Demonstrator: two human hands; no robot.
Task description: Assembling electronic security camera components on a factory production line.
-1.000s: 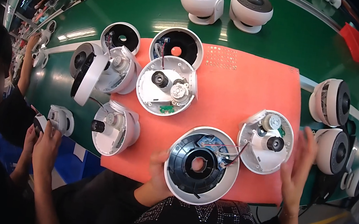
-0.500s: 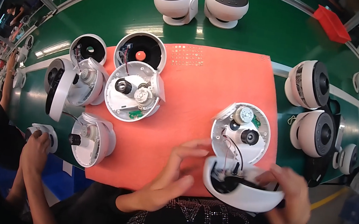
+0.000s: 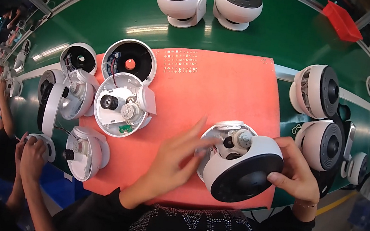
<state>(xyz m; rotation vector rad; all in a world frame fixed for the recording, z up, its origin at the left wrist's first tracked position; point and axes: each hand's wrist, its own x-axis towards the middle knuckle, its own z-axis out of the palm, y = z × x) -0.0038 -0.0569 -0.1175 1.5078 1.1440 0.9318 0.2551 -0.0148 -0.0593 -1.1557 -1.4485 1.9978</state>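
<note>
My right hand (image 3: 300,178) grips the right rim of a rounded white cover with a black front face (image 3: 244,178), fingers behind and thumb on the face. This cover leans over the near part of a white round housing (image 3: 207,132), hiding its lower part. In the uncovered far part a small motor (image 3: 242,138) and a black cylinder show. My left hand (image 3: 170,160) is at the housing's left edge, fingers stretched out and slightly blurred near the gap under the cover. Whether its fingertips touch anything is unclear.
The orange mat (image 3: 175,114) bears several small screws (image 3: 180,61) in rows. Opened housings (image 3: 122,104) stand at left, assembled white-and-black units (image 3: 320,144) at right, two more units (image 3: 179,3) at the back. A red tray (image 3: 342,22) sits far right. A co-worker's hands (image 3: 33,155) work at left.
The cover has turned over from lying hollow side up before the housing to leaning on it, black face outward. My left hand has moved up to the housing's left edge.
</note>
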